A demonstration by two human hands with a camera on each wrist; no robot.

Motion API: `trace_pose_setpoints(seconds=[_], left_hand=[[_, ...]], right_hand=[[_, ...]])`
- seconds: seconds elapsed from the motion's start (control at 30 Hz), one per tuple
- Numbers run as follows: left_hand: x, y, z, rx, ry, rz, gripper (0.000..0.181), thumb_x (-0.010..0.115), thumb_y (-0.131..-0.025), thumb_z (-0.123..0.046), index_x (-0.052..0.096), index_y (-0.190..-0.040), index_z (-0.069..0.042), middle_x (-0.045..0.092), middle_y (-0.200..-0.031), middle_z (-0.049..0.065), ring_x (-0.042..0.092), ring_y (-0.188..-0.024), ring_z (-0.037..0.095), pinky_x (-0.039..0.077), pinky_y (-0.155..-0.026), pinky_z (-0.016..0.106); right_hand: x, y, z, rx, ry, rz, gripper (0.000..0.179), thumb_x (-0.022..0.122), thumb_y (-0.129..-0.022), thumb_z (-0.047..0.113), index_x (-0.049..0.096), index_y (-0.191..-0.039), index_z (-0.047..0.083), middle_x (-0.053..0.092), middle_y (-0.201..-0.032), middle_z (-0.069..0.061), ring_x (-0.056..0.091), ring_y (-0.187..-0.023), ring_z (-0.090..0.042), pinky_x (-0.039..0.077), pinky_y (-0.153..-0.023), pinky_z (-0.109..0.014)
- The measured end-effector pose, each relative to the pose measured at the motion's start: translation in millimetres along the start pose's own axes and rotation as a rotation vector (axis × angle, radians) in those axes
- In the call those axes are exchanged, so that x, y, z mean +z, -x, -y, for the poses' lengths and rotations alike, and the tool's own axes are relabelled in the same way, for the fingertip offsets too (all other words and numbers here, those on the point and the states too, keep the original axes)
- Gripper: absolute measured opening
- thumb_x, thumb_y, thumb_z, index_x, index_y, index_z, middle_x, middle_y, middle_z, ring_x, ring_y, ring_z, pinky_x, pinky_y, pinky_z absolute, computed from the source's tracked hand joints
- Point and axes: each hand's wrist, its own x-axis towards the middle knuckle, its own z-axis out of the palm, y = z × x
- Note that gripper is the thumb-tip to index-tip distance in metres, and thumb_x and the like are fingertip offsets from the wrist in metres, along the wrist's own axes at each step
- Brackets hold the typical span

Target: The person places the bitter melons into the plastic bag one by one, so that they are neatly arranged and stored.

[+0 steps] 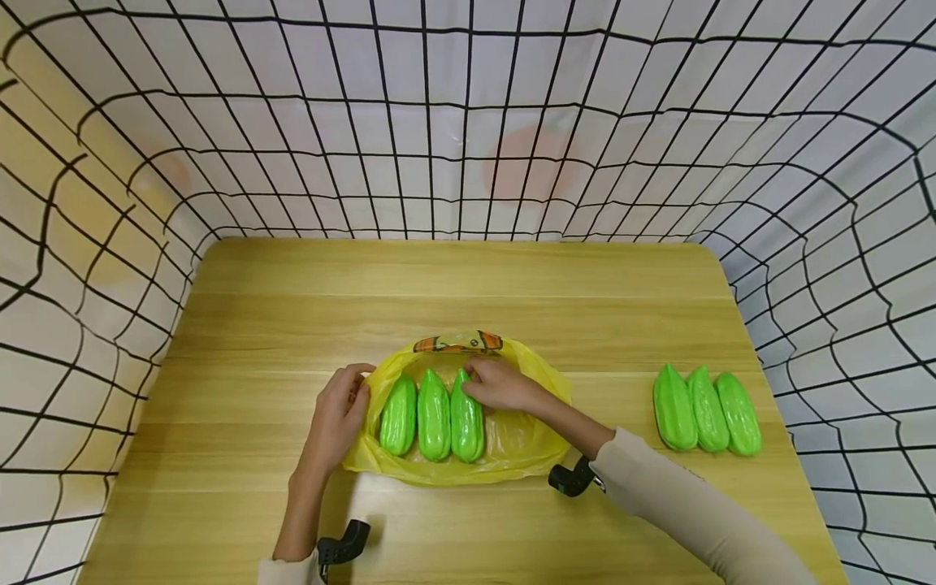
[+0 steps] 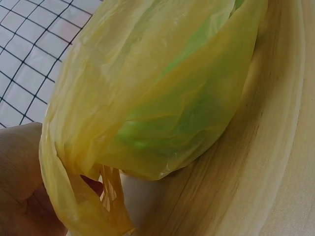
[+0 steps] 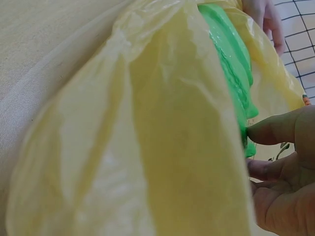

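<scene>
An opened yellow plastic bag lies on the table. Inside it three shiny green ridged, gourd-like vegetables lie side by side. My left hand grips the bag's left rim; in the left wrist view the yellow plastic hides most of its fingers. Reaching into the bag from the right, my right hand pinches the far tip of the rightmost green vegetable. The right wrist view has the fingertips of this hand at the green vegetable's end, behind the bag's near wall.
Three more green vegetables lie together at the right of the wooden table. A black wire grid with white sheeting behind it surrounds the table's back and sides. A black wrist camera sits by the right sleeve.
</scene>
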Motion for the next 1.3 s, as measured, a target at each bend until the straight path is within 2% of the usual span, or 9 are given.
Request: trace_pose_setpoints(seconds=[0.1,0.27,0.43,0.53,0.67,0.73,0.9,1.1,1.3], left_hand=[[-0.2,-0.3,0.4,0.002,0.001,0.001,0.026,0.051,-0.090,-0.001,0.057,-0.113,-0.011,0.052,-0.086,0.001,0.048,-0.073,0.012,0.043,-0.063,0.028],[-1.0,-0.2,1.1,0.005,0.002,0.011,0.026,0.050,-0.091,-0.003,0.056,-0.114,-0.012,0.052,-0.088,0.000,0.048,-0.074,0.012,0.043,-0.063,0.028],[-1.3,0.3,1.5,-0.001,0.006,0.017,0.025,0.049,-0.092,-0.004,0.056,-0.114,-0.013,0.052,-0.088,0.000,0.049,-0.074,0.013,0.044,-0.063,0.029],[-1.7,0.4,1.4,-0.004,0.005,0.016,0.025,0.049,-0.092,-0.004,0.056,-0.115,-0.013,0.053,-0.088,0.000,0.050,-0.075,0.013,0.045,-0.063,0.029],[-2.6,0.4,1.3,-0.002,-0.003,0.023,0.025,0.048,-0.092,-0.005,0.055,-0.116,-0.013,0.052,-0.089,0.001,0.049,-0.074,0.013,0.044,-0.063,0.029],[-2.9,0.6,1.2,-0.003,-0.006,0.022,0.026,0.049,-0.092,-0.005,0.055,-0.116,-0.013,0.052,-0.088,0.000,0.050,-0.074,0.012,0.044,-0.062,0.028],[-3.2,0.4,0.6,-0.014,0.002,0.023,0.025,0.049,-0.092,-0.006,0.055,-0.116,-0.015,0.052,-0.089,-0.001,0.050,-0.074,0.012,0.045,-0.063,0.029],[-2.7,0.9,0.9,-0.013,-0.003,0.016,0.025,0.050,-0.092,-0.006,0.055,-0.116,-0.013,0.053,-0.090,0.000,0.050,-0.075,0.012,0.045,-0.064,0.029],[-2.7,1.3,1.4,-0.014,-0.003,0.002,0.026,0.051,-0.091,-0.004,0.056,-0.115,-0.013,0.053,-0.088,0.000,0.050,-0.074,0.011,0.045,-0.063,0.028]], right_hand=[[0.3,0.1,-0.6,0.004,-0.011,0.003,0.033,0.046,-0.092,0.017,0.050,-0.118,-0.002,0.059,-0.074,-0.004,0.054,-0.053,-0.018,0.044,-0.049,-0.028],[-2.1,2.5,1.3,-0.011,0.031,0.005,0.043,0.045,-0.091,0.019,0.043,-0.128,-0.004,0.048,-0.058,0.002,0.032,-0.041,-0.008,0.031,-0.041,-0.023],[-8.9,10.3,7.1,-0.035,0.032,0.019,0.054,0.046,-0.092,0.023,0.033,-0.137,-0.003,0.045,-0.056,0.000,0.029,-0.040,-0.007,0.029,-0.038,-0.021],[-17.4,19.6,14.6,-0.052,0.017,0.020,0.054,0.047,-0.093,0.027,0.031,-0.138,0.001,0.060,-0.084,-0.008,0.047,-0.053,-0.010,0.039,-0.047,-0.024],[-33.8,34.7,27.3,-0.103,0.017,0.003,0.047,0.048,-0.094,0.029,0.039,-0.134,0.006,0.055,-0.118,-0.012,0.057,-0.094,-0.018,0.048,-0.071,-0.031],[-43.6,42.7,32.8,-0.128,0.015,-0.010,0.041,0.047,-0.094,0.028,0.045,-0.130,0.009,0.056,-0.117,-0.010,0.055,-0.102,-0.019,0.048,-0.075,-0.031],[-71.0,66.2,38.4,-0.148,-0.027,-0.062,0.032,0.047,-0.095,0.026,0.053,-0.123,0.013,0.060,-0.111,-0.007,0.057,-0.098,-0.021,0.049,-0.072,-0.032],[-103.9,94.9,11.1,-0.100,-0.046,-0.171,0.032,0.048,-0.095,0.033,0.053,-0.121,0.015,0.060,-0.104,-0.007,0.059,-0.087,-0.023,0.051,-0.067,-0.035],[-131.1,119.6,-46.9,0.029,0.138,-0.328,0.039,0.043,-0.095,0.039,0.050,-0.122,0.012,0.058,-0.112,-0.012,0.055,-0.099,-0.027,0.048,-0.074,-0.041]])
